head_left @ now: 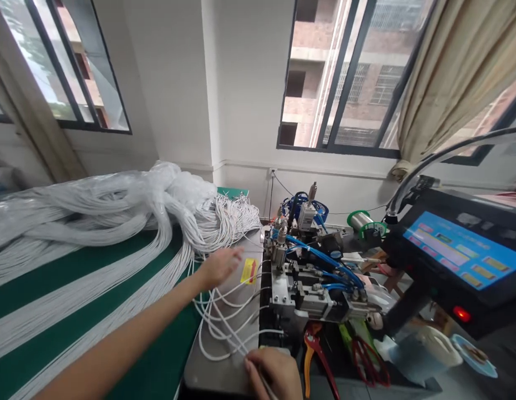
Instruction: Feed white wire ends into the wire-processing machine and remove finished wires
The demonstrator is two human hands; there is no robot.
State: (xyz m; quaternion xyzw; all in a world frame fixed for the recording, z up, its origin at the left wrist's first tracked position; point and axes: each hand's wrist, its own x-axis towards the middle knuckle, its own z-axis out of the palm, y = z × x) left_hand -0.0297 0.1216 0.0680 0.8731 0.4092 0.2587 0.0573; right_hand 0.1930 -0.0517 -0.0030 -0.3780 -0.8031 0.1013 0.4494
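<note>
My left hand (219,265) reaches out over the grey metal plate (224,366), fingers stretched towards the loose ends of the white cables (224,216); it holds nothing that I can see. My right hand (274,373) is low at the front edge, fingers pinched on a thin white cable (230,339) that loops across the plate. Large bundles of white cable (95,205) lie on the green table (95,261) to the left. A small machine (311,278) with blue air hoses stands just right of both hands.
A dark touch-screen console (457,250) stands at the right. Orange-handled pliers (314,347) and red-handled cutters (366,361) lie in front of the machine. A green wire spool (364,222) sits behind it. Windows and a curtain (449,72) fill the background.
</note>
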